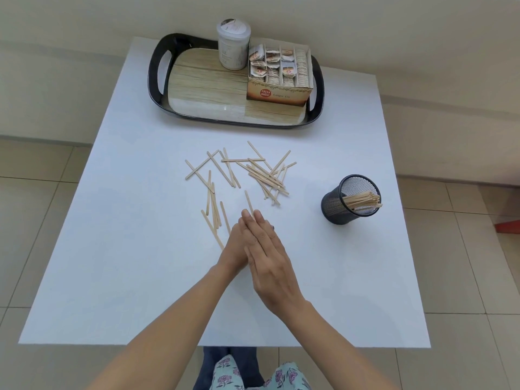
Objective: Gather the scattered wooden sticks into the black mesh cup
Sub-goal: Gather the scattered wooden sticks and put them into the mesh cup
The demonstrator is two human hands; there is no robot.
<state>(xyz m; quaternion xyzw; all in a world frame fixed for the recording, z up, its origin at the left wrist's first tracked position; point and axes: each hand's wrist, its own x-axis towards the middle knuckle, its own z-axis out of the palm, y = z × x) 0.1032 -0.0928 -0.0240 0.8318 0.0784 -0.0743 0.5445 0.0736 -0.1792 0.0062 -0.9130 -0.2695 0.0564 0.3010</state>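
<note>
Pressing left hand (pixel 234 244) and right hand (pixel 268 263) palm to palm, fingers straight, we grip nothing visible. Careless sweeping could flick wooden sticks (pixel 264 175) off the counter (pixel 112 249).

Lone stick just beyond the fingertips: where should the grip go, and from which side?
Pinch the lone stick across its two long edges near mid-length, coming from above. It lies flat on the table, apart from the other sticks, so its sides are free.
</note>
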